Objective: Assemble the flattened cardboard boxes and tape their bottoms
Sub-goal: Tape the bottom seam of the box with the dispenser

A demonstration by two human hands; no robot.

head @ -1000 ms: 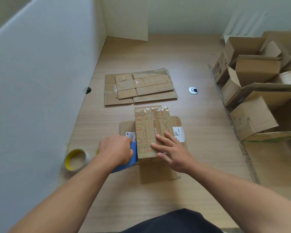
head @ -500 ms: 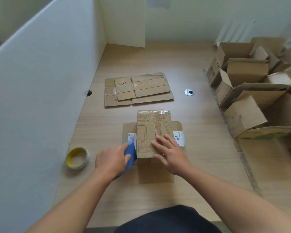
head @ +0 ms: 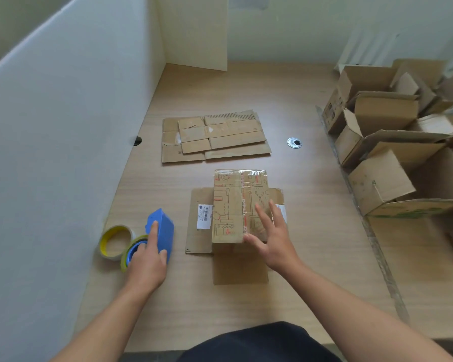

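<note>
Head cam, single wide-angle view.
Looks forward and steeply down from above the tabletop near edge, close range; partition at left, back wall at top.

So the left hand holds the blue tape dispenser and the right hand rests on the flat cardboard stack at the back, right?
No. The head view shows the right hand on the printed box nearest the person, not the flat cardboard stack behind it. The left hand holds the blue tape dispenser.
</note>
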